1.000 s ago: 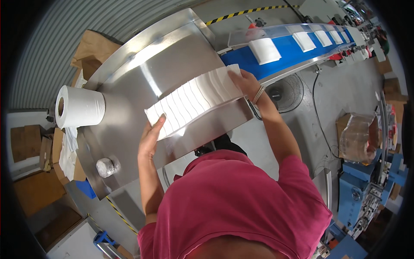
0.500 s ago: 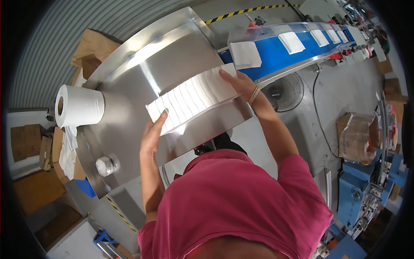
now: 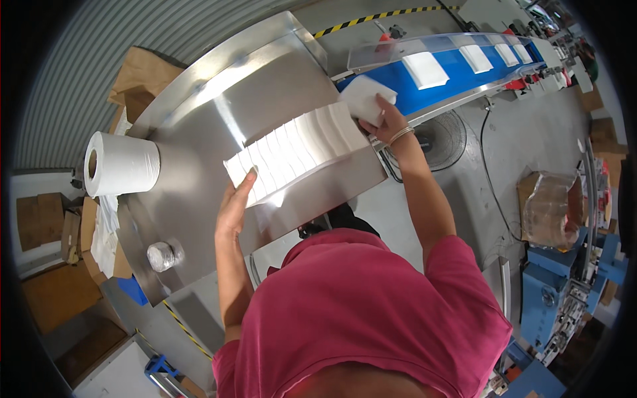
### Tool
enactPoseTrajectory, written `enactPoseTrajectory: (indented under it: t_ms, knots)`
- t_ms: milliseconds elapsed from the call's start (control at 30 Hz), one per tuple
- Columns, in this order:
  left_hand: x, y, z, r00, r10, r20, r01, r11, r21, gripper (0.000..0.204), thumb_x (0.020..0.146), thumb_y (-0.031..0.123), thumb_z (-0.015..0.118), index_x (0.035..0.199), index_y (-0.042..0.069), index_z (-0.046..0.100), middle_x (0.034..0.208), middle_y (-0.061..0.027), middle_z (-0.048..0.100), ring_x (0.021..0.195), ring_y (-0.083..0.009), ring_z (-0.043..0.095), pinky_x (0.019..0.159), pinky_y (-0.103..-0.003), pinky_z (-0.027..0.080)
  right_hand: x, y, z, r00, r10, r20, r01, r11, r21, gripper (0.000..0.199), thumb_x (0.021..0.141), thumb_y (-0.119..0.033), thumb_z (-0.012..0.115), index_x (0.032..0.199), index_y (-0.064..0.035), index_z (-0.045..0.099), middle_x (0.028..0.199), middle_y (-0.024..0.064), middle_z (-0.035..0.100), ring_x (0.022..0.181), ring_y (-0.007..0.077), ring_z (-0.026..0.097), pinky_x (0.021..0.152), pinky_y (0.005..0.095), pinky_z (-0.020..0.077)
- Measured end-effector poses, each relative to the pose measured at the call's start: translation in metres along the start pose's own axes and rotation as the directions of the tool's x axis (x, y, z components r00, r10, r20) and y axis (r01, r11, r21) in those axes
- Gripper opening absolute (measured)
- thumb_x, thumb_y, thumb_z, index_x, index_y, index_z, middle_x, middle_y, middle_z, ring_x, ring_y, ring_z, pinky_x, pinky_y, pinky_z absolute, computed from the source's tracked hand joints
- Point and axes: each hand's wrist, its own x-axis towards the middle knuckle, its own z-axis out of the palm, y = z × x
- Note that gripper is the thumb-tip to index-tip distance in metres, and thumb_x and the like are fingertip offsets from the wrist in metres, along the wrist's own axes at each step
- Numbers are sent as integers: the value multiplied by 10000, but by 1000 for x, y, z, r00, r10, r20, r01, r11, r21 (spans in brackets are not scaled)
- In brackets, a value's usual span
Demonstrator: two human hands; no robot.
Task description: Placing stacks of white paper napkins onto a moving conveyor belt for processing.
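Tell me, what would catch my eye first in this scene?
Probably the row of white pads lined up on the steel table, with the left hand at its near end. At its far end the right hand grips one pad beside the blue belt, where more white pads ride away to the right. A big paper roll stands at the table's left edge.

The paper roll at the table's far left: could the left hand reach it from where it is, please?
Probably yes. The left hand rests at the near end of the row of pads, and bare steel table lies between it and the paper roll; nothing stands in the way.
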Motion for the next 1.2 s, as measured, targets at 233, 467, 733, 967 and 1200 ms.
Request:
enactPoseTrajectory:
  t_ms: [233, 467, 733, 967, 1200]
  knots:
    - [4, -5, -2, 1000, 11, -5, -11, 1000, 10, 876, 741, 481, 651, 1336, -36, 270, 1332, -191, 376, 1279, -278, 292, 1067, -380, 156, -53, 18, 36, 879, -69, 472, 416, 594, -688, 620, 817, -490, 561, 1130, 45, 526, 1038, 80, 581, 896, 150, 552, 776, 277, 446]
    - [2, -3, 0, 1000, 16, 5, -17, 1000, 15, 907, 731, 484, 659, 1338, -50, 248, 1331, -202, 372, 1281, -285, 287, 1068, -373, 154, -29, 24, 24, 919, -53, 390, 336, 621, -708, 463, 812, -377, 563, 1045, 23, 578, 891, 120, 619, 803, 198, 586, 710, 287, 452]
    - [-1, -3, 0, 1000, 28, 0, -28, 1000, -3, 878, 754, 470, 643, 1342, -46, 243, 1330, -200, 373, 1276, -280, 296, 1065, -367, 168, -40, 11, 23, 938, -61, 342, 344, 303, -889, 384, 775, -300, 576, 975, 27, 590, 763, 161, 622, 795, 249, 612, 673, 325, 468]
    - [4, -4, 2, 999, 27, 19, -27, 999, 37, 883, 756, 480, 637, 1336, -60, 245, 1331, -220, 362, 1284, -289, 282, 1066, -370, 164, -27, 11, 13, 884, 222, 412, -138, 965, -223, 521, 805, -465, 592, 1059, -12, 548, 1034, 110, 583, 920, 239, 587, 765, 314, 500]
    - [18, -19, -4, 997, 17, 73, -17, 1000, 2, 864, 775, 434, 631, 1334, -80, 218, 1335, -219, 354, 1283, -285, 285, 1063, -361, 174, -43, 29, 38, 950, 65, 305, 93, 874, -477, 497, 827, -402, 583, 1093, 16, 544, 974, 68, 589, 834, 141, 559, 717, 257, 444]
